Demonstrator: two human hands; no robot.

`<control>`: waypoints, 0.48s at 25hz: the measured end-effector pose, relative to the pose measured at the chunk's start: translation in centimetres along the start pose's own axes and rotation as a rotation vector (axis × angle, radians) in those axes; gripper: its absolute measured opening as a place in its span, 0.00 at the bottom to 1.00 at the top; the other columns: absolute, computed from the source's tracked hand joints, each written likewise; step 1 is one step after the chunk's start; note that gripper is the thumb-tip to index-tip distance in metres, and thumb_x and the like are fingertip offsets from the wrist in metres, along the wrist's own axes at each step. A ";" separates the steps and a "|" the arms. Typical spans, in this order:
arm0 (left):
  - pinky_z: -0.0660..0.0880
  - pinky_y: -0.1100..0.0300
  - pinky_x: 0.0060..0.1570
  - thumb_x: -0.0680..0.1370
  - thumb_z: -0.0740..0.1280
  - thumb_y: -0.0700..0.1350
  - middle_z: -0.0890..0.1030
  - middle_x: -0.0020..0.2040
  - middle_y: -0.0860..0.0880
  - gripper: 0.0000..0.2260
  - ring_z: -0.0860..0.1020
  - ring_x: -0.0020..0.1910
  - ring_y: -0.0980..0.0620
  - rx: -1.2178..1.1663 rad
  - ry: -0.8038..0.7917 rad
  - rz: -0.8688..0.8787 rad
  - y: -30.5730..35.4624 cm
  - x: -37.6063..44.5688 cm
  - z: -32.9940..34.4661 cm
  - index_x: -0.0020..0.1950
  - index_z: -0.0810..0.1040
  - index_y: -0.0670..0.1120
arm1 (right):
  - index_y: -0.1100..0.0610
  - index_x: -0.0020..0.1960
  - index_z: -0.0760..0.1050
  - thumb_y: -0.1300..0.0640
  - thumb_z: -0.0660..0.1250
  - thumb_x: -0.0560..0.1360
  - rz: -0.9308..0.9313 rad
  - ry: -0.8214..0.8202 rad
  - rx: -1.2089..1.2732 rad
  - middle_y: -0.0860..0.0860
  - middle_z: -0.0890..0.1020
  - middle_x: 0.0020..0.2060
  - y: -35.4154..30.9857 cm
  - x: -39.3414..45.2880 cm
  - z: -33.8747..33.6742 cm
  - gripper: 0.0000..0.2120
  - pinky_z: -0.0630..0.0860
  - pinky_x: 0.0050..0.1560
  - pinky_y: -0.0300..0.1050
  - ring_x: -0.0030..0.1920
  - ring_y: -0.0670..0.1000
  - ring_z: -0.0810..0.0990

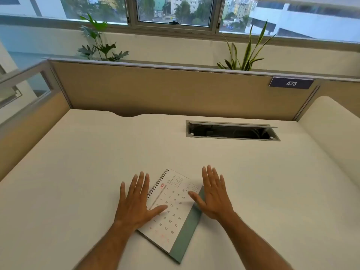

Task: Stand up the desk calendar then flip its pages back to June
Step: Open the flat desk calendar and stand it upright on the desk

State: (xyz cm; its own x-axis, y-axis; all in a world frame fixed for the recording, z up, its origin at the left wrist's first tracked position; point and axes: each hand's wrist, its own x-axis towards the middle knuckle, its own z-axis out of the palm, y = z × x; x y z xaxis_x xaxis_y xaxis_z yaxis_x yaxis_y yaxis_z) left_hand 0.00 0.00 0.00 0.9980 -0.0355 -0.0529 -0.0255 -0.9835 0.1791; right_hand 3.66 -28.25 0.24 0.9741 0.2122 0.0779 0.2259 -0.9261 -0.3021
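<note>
A spiral-bound desk calendar lies flat and turned at an angle on the white desk, near the front edge. Its top page is white with a grid of dates and a red "2026"; a grey-green base strip runs along its right side. My left hand hovers over the calendar's left part, fingers spread, thumb across the page. My right hand is spread above the calendar's upper right corner, thumb over the page edge. Neither hand grips anything.
An open cable hatch is sunk into the desk at the back right. A tan partition with a "473" plate closes the back, with plants and windows behind it. A white rounded panel borders the right side.
</note>
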 end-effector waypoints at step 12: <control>0.31 0.58 0.75 0.51 0.65 0.84 0.35 0.79 0.61 0.70 0.36 0.78 0.60 -0.112 -0.268 0.282 -4.1 -2.9 -0.1 0.76 0.27 0.56 | 0.54 0.80 0.54 0.32 0.59 0.75 0.127 -0.188 0.039 0.51 0.71 0.73 -0.2 -0.2 0.3 0.42 0.67 0.70 0.54 0.71 0.56 0.69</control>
State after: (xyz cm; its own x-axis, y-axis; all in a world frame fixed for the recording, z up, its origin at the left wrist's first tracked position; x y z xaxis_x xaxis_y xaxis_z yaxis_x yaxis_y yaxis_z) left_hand -2.77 4.15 -0.47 0.9021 -0.3602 -0.2378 -0.2745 -0.9039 0.3281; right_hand 3.44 -28.04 -0.05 0.9784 0.1521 -0.1401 0.0976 -0.9370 -0.3354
